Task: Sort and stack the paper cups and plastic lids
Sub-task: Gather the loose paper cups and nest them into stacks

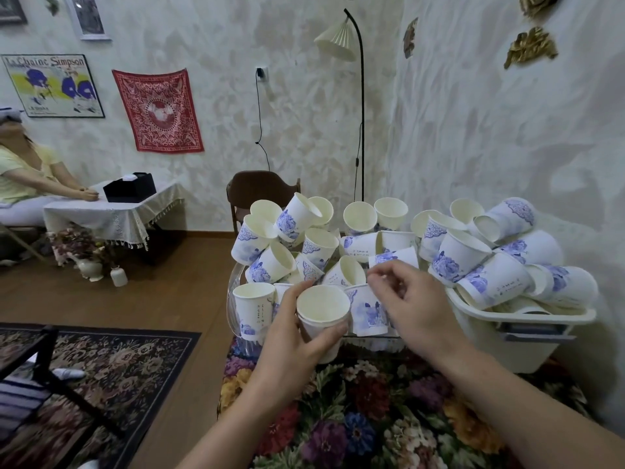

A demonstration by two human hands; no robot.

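L hand (pixel 293 336) grips cup stack (pixel 323 311); R hand (pixel 411 304) over cup pile (pixel 338 255); bin (pixel 527 336) beside.

A desk (pixel 372 418) covered by a dark floral cloth fills the lower centre and right of the frame. On it, at centre, stands a clear tray (pixel 233 299) heaped with white paper cups (pixel 270 265) printed in blue, some upright, most tipped over. Just beside it, at the right, a white bin (pixel 527 346) sits on the cloth, piled with more cups above its rim.
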